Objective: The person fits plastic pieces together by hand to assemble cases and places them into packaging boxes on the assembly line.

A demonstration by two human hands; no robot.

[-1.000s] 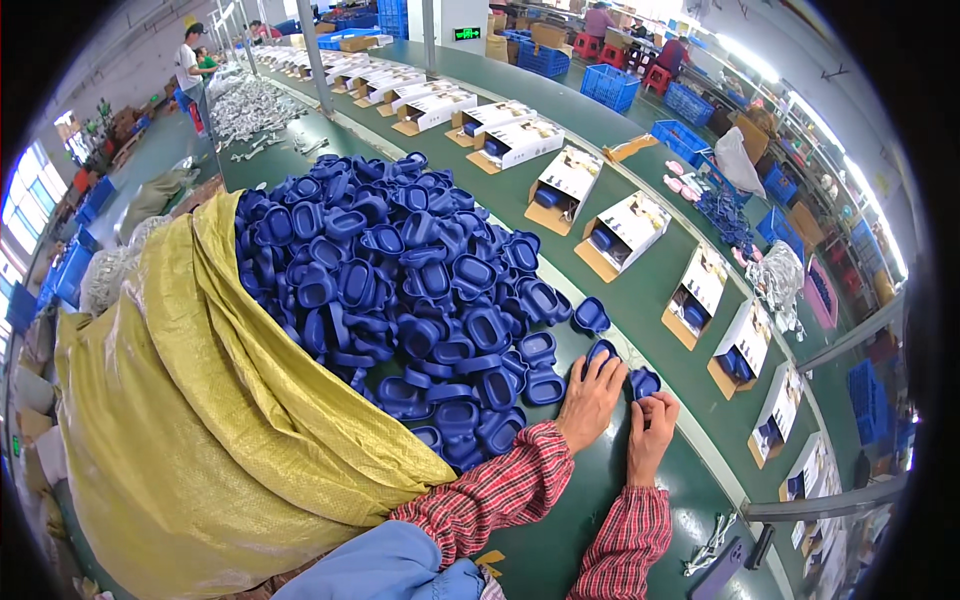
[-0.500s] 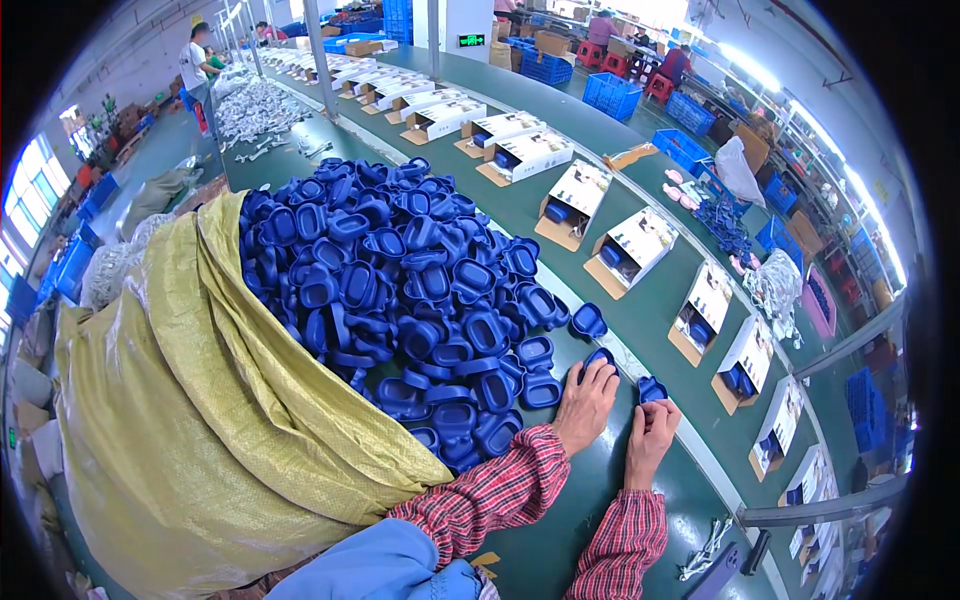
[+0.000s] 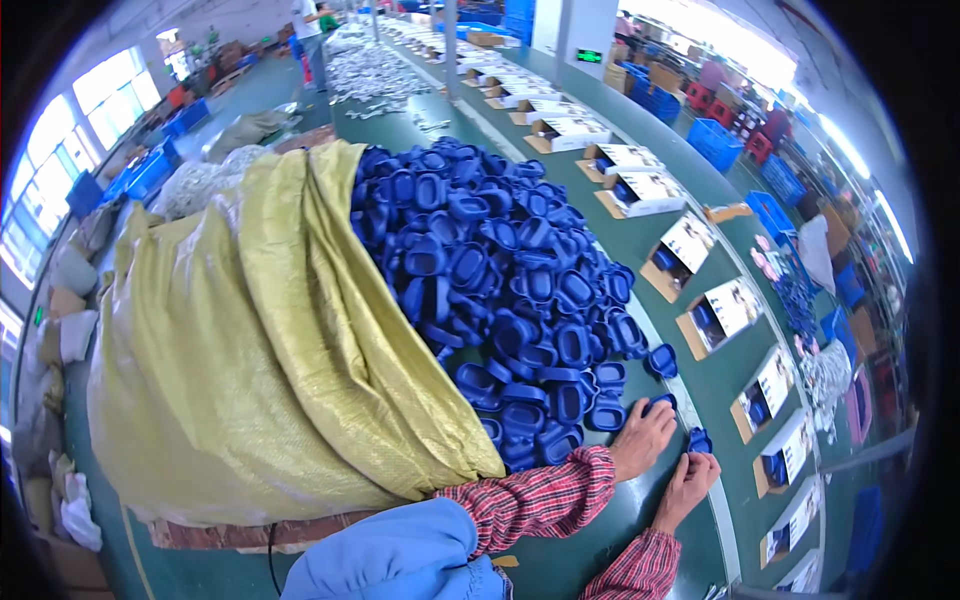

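A large heap of blue oval dish-shaped pieces (image 3: 470, 265), each with a raised rim and a hollow centre, spills from a yellow woven sack (image 3: 290, 330). At the heap's right edge, my left hand (image 3: 643, 440) has its fingers curled over one blue piece (image 3: 660, 401), mostly covered by them. Just to the right, my right hand (image 3: 690, 484) pinches the lower end of another blue piece (image 3: 700, 440) at the edge strip of the green table. Beyond my left hand, a single blue piece (image 3: 661, 361) lies apart from the heap.
On the green belt (image 3: 650, 320) to the right runs a row of open white-and-brown boxes (image 3: 727, 312), several with blue pieces inside. A metal post (image 3: 450, 50) stands at the far side. White parts (image 3: 375, 75) are piled farther back, where a person (image 3: 310, 45) stands.
My view has swung left, so the heap, sack and boxes sit farther right in the picture. Both hands stay at the same two blue pieces.
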